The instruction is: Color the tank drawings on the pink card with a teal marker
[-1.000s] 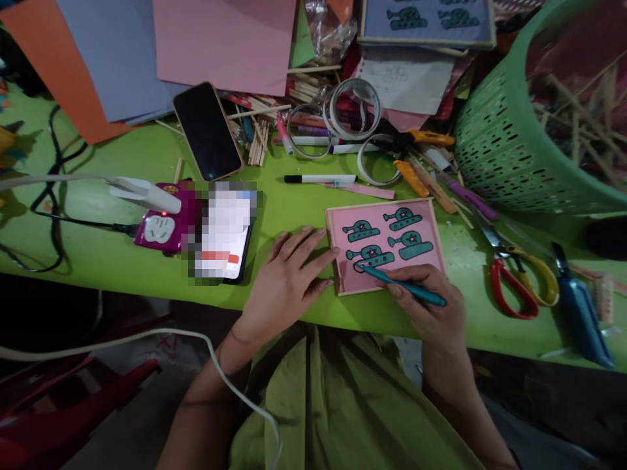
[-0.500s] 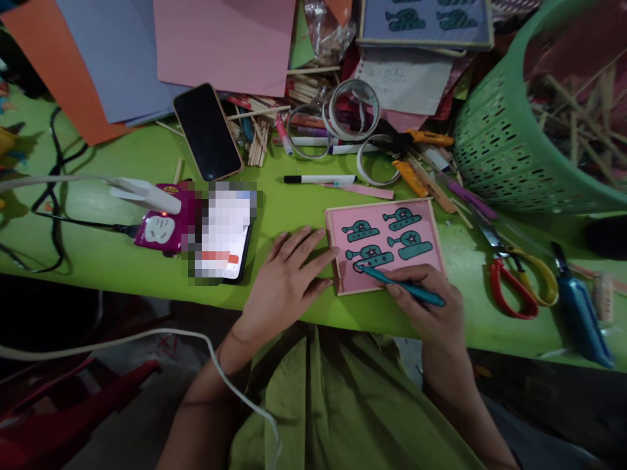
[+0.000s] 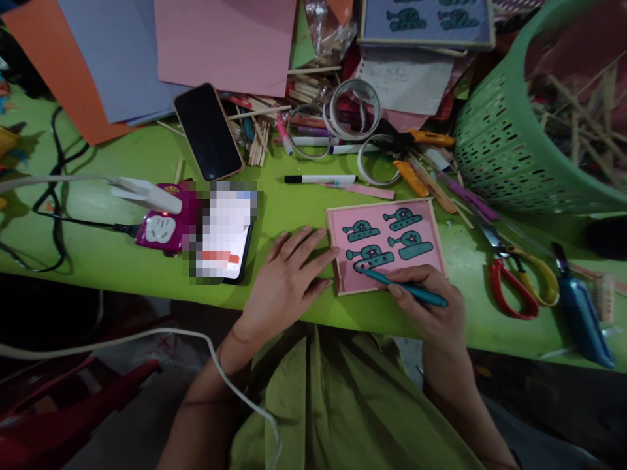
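A pink card point(image 3: 353, 282) with a thin pale frame lies at the table's front edge. It bears several green tank drawings point(image 3: 415, 245) outlined in dark ink. My right hand point(image 3: 434, 300) grips a teal pen point(image 3: 416, 290), its tip on the lower-left tank near the left end of its track. My left hand point(image 3: 289, 271) rests flat with spread fingers, the fingertips at the card's left edge.
Left of my hand lie a lit phone point(image 3: 223, 235), a dark phone point(image 3: 208, 134) and a purple power socket point(image 3: 164, 225). Tape rolls point(image 3: 353, 111), a marker point(image 3: 321, 179) and sticks sit behind the card. To the right are scissors point(image 3: 514, 287), a blue cutter point(image 3: 582, 313) and a green basket point(image 3: 494, 137).
The pen tip has shifted slightly right and down along the lower-left tank, and green now fills the left end of its track. My left hand stays put.
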{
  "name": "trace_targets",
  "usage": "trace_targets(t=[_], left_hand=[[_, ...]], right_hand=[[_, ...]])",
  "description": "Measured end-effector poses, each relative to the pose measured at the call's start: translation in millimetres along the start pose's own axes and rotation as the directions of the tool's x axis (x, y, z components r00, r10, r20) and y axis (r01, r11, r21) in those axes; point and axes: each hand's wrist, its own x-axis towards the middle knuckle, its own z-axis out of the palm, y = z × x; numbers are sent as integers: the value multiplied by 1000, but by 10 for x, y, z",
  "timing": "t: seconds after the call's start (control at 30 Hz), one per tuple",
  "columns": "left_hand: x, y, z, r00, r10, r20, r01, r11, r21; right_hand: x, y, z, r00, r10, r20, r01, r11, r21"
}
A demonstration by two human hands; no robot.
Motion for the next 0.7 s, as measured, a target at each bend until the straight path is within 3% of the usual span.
trace_targets(t=[0.7], left_hand=[[-2, -6, 11, 1000, 11, -14, -11, 1000, -2]], right_hand=[[-27, 39, -3, 1000, -2, 7, 1, 999, 36]])
